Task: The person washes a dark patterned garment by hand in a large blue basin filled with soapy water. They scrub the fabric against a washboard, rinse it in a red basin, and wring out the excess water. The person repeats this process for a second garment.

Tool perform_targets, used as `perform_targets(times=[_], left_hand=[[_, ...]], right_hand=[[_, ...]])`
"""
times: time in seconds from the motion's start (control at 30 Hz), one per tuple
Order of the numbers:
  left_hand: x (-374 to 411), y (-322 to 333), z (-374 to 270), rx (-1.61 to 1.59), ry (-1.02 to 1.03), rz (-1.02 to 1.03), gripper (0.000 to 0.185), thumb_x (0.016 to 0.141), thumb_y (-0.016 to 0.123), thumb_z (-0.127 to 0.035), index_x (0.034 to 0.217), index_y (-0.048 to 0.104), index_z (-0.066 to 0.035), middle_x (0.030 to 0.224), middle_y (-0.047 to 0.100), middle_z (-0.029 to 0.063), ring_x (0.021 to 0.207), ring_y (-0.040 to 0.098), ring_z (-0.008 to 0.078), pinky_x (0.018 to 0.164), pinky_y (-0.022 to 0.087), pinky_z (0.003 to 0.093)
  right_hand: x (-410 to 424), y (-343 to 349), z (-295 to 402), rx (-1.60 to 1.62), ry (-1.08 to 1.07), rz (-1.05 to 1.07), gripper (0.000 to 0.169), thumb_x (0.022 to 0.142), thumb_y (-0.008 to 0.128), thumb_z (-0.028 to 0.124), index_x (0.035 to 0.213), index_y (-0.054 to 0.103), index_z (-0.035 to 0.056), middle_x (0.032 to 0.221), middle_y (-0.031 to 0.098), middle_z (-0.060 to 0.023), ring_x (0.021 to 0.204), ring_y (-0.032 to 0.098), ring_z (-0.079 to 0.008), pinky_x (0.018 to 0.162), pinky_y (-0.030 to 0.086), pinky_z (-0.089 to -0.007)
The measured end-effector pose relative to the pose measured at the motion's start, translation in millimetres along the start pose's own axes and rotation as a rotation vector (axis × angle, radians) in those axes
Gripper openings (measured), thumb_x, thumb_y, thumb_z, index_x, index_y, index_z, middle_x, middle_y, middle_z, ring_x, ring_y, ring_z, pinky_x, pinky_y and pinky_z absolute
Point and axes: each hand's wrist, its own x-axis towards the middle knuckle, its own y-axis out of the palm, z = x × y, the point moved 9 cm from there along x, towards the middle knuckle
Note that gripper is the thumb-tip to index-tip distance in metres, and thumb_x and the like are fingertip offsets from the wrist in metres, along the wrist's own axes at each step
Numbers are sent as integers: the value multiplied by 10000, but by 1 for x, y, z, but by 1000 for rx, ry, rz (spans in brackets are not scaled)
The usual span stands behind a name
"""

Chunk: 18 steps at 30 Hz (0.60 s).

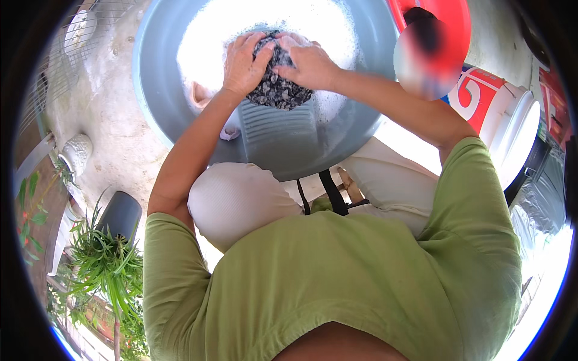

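Both of my hands press on a wet, bunched cloth [284,92] with a black and pale pattern. My left hand [246,63] grips its left side, fingers spread over the fabric. On the other side my right hand [314,65], flecked with suds, clasps the cloth. Under it lies a ridged washboard [280,124] inside a large blue-grey plastic basin [153,85]. White foam [316,18] covers the far part of the basin. A pinkish cloth [200,94] pokes out of the suds left of my hands, and a small pale cloth [230,131] lies beside the washboard.
A red basin [456,27] with something dark in it stands at the upper right. Near my right arm is a white bucket [515,117] with a printed label. On the left are a dark pot [119,212], a leafy plant [108,259], a white pot [76,153] and a wire rack [90,27].
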Motion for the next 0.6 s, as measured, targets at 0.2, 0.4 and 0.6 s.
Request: perform_targets(times=[0.2,0.4,0.6], left_hand=[[-18,13,-9,92,159,28,319,803,573,-205,1075,557,-38,1064,565,185,984,510,357,887,400,436],[6,12,-3,59,142,-27,378,785,553,-185,1142,539,-62,1007,594,153,911,525,353,852,418,428],[-38,8,-45,33,227,10,479,750,551,-167,1213,469,-76,962,543,154,900,481,353,842,403,428]], right_hand=[[4,10,7,-163,-73,-75,466,724,602,327,1087,526,45,1189,495,-157,1102,479,-334,937,354,-479],[11,-4,-12,99,62,-175,619,704,642,360,1221,465,69,1205,478,-161,1131,466,-339,945,352,-472],[-36,7,10,-47,-53,-168,530,721,643,379,1116,502,55,1135,513,-149,1095,483,-332,916,371,-468]])
